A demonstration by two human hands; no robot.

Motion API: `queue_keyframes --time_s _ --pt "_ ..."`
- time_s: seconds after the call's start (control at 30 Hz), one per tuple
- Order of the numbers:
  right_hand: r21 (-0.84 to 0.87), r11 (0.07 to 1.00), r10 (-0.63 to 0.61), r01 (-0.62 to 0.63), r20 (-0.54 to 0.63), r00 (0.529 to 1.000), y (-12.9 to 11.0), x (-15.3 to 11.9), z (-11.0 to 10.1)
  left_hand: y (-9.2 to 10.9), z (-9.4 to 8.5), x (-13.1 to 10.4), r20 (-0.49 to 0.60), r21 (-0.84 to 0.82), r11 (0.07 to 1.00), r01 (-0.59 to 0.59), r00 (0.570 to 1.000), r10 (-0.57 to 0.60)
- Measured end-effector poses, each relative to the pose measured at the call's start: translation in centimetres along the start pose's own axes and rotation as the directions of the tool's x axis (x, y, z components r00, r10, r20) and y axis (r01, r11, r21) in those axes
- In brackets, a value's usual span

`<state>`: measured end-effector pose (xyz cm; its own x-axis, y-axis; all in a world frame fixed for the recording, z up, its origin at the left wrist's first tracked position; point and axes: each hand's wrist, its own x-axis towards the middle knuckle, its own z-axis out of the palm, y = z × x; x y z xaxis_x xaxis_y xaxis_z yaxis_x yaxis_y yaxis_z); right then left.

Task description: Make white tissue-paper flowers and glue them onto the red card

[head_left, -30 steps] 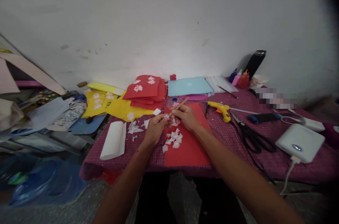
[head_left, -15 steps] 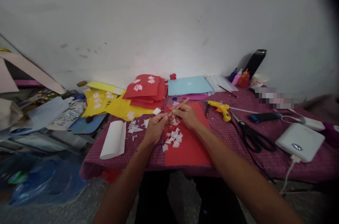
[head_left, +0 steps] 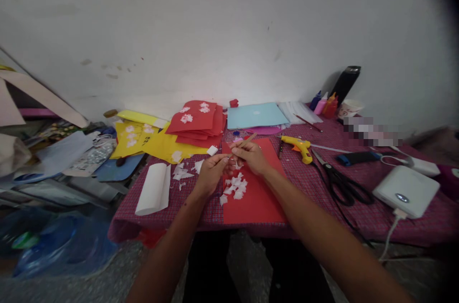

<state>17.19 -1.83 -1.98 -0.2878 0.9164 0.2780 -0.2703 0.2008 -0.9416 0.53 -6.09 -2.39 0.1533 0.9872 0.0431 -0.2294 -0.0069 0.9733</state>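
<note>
My right hand (head_left: 251, 156) pinches a thin wooden stick (head_left: 248, 140) that slants up to the right. Just left of it, my left hand (head_left: 211, 172) is closed at the fingertips, close to the stick's lower end; what it pinches is too small to make out. Both hands are over the top left part of a red sheet (head_left: 263, 198). White paper petals (head_left: 237, 185) lie in a cluster on the sheet below the hands. Torn white scraps (head_left: 181, 172) and a roll of white paper (head_left: 152, 189) are to the left on the checkered cloth.
Red cards (head_left: 195, 121) and yellow sheets (head_left: 161, 145) lie at the back left, a light blue folder (head_left: 256, 115) behind the hands. A yellow glue gun (head_left: 303, 148), black scissors (head_left: 344, 186) and a white box (head_left: 407, 192) are on the right. Paint bottles (head_left: 324, 105) stand near the wall.
Both hands keep almost the same place, with only a slight shift of the fingers around the stick. The things on the table have not moved.
</note>
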Motion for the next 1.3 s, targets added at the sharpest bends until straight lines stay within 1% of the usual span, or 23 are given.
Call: queue_keyframes --time_s 0.1,0.17,0.33,0.5,0.63,0.7,0.83,0.97,1.07,1.23,1.3 --pt "0.080 0.997 0.003 -0.007 0.046 0.999 0.29 -0.02 -0.26 0.23 0.12 -0.08 0.011 -0.049 0.999 0.016 1.000 -0.015" --pt "0.087 0.996 0.002 -0.007 0.061 0.998 0.50 0.04 -0.37 0.37 0.20 -0.14 0.019 -0.073 0.997 0.024 1.000 -0.023" --pt "0.011 1.000 0.014 -0.014 0.033 0.999 0.57 0.23 -0.25 0.48 0.29 -0.17 0.033 -0.090 0.996 0.022 0.999 -0.019" --pt "-0.072 0.997 0.019 -0.020 -0.024 1.000 0.15 0.24 0.09 0.12 0.19 -0.12 0.005 -0.069 0.998 0.017 1.000 -0.016" --pt "-0.111 0.994 0.019 -0.022 -0.036 0.999 0.17 0.24 0.19 -0.04 0.12 -0.18 0.010 -0.059 0.998 0.023 1.000 -0.023" --pt "-0.099 0.995 0.020 -0.022 -0.022 1.000 0.20 0.20 0.19 -0.01 0.12 -0.20 0.010 -0.034 0.999 0.018 1.000 -0.017" --pt "-0.007 1.000 0.020 -0.020 0.000 1.000 -0.01 0.03 0.19 -0.02 0.06 -0.12 -0.002 -0.025 1.000 -0.001 1.000 0.001" --pt "0.008 1.000 -0.012 0.012 -0.025 1.000 -0.18 0.02 0.21 -0.17 -0.03 -0.04 -0.010 -0.061 0.998 0.005 1.000 -0.005" --pt "0.004 1.000 0.000 0.000 -0.035 0.999 -0.09 0.14 0.12 -0.20 -0.06 -0.04 -0.008 -0.071 0.997 0.021 1.000 -0.022" --pt "0.020 1.000 0.000 0.003 -0.116 0.993 -0.17 0.24 -0.40 -0.28 -0.18 -0.03 -0.024 -0.078 0.997 0.017 1.000 -0.019" --pt "0.022 1.000 0.004 -0.001 -0.130 0.992 -0.27 0.23 -0.56 -0.36 -0.24 -0.01 -0.025 -0.075 0.997 0.015 1.000 -0.016"
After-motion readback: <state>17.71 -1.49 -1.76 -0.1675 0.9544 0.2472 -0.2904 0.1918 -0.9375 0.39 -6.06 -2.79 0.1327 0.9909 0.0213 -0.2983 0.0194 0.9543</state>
